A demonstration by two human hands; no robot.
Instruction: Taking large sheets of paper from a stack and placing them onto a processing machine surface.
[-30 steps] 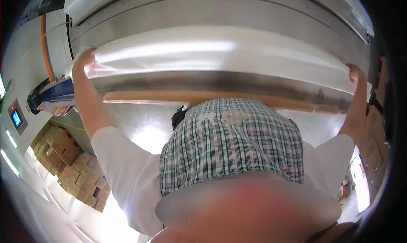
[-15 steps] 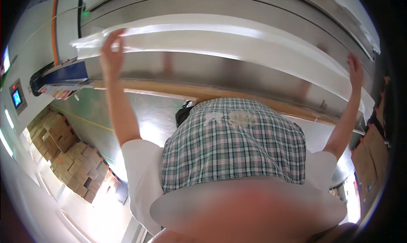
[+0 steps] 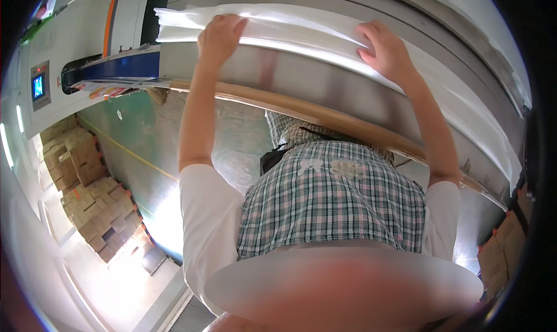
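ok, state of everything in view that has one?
White sheet: laid lengthwise along metal bed, left end wrinkled
Left hand: over the sheet, fingers bent; grip unclear
Right hand: at the sheet, thumb and fingers apart
Panel display: lit
Cartons: stacked
Plaid apron: worn

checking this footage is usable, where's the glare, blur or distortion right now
Head view: glare whites out part of the floor at left; head view: bright streaks run along the white sheet, its long edges bowed, likely by the fisheye lens; head view: dark smears mark the grey panel, shadow or reflection unclear, and a blurred oval covers the lower middle.
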